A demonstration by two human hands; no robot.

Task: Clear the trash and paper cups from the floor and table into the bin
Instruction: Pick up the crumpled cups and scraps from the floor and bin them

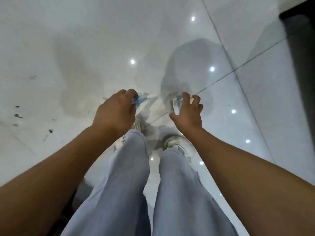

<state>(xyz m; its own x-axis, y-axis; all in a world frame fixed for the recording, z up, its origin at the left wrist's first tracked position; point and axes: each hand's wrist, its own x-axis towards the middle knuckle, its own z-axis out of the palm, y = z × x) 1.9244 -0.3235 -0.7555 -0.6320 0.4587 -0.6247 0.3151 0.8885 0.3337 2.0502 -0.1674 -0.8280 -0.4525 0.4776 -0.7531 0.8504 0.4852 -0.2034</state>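
Note:
My left hand [115,113] grips a crumpled blue and white piece of trash [139,100]; only its top edge shows past my fingers. My right hand [189,113] holds a small clear plastic cup or wrapper with a blue mark [176,105] between thumb and curled fingers. Both hands hang over the glossy white tiled floor [85,48], just ahead of my shoes. No bin or table is in view.
My legs in light grey trousers [122,176] and white shoes [177,145] fill the lower middle. Dark smudges [18,115] mark the floor at left. A dark piece of furniture or wall [300,48] stands at the right edge. Ceiling lights reflect off the tiles.

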